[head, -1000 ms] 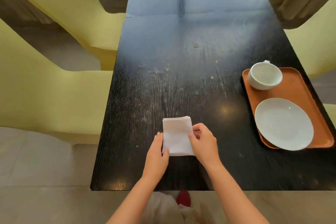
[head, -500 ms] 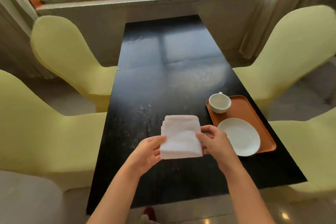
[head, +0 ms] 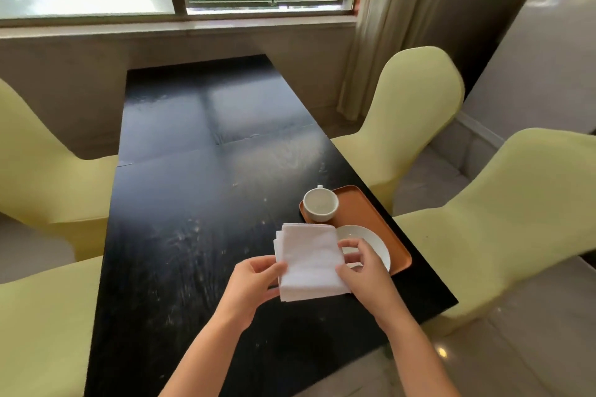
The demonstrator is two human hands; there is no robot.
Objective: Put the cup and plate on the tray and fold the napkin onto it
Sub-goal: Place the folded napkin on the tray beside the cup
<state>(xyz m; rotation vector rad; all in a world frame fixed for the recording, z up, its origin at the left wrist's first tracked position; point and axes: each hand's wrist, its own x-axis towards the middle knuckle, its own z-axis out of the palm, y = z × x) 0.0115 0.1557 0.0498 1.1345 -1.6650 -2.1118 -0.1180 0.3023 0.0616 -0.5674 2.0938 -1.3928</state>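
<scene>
A folded white napkin [head: 309, 260] is held above the black table [head: 193, 203], just left of the orange tray [head: 371, 219]. My left hand [head: 254, 284] pinches its lower left edge and my right hand [head: 361, 271] grips its right edge. The tray lies near the table's right edge. On it stand a white cup [head: 320, 204] at the far end and a white plate [head: 371, 242] at the near end. The napkin and my right hand cover part of the plate.
Pale yellow chairs stand on both sides of the table: two on the left [head: 42, 171] and two on the right [head: 419, 113]. A window and its ledge [head: 180, 26] close off the far end. A curtain [head: 396, 10] hangs at the right.
The napkin has been lifted off the table and carried right toward the tray, held by both hands. My head has tilted up, bringing the window and chairs into view.
</scene>
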